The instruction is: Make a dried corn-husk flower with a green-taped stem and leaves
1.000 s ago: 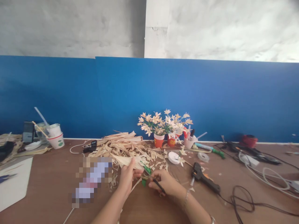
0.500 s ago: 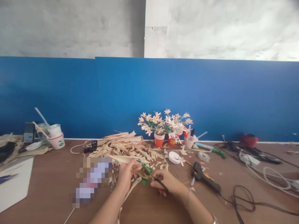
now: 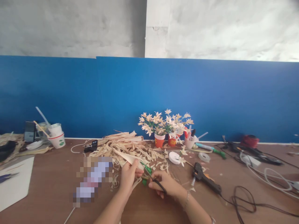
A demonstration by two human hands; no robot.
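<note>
My left hand [image 3: 129, 176] pinches a broad, pale strip of dried husk [image 3: 123, 156], its pointed end tilted up to the left. My right hand [image 3: 168, 183] is closed around the dark handles of a pair of scissors [image 3: 159, 184]. Their blades point up and left toward the husk at my left fingertips; whether they touch it I cannot tell. Just behind the blades lie green bits [image 3: 147, 169], and another green piece [image 3: 144, 182] sits between my hands. A heap of dried husks [image 3: 121, 140] and scraps spreads beyond my left hand.
Husk flowers [image 3: 158, 123] stand in red paper cups [image 3: 159, 142] at the back. A black glue gun [image 3: 205, 178] with a trailing cable lies right of my right hand. Rolls of tape [image 3: 174, 157] are nearby. White cups [image 3: 57, 140] stand back left; a blurred-out object [image 3: 93, 180] lies left.
My left hand has turned slightly, raising the husk strip so that its tip now points up and left. The scissors in my right hand have shifted slightly down and left.
</note>
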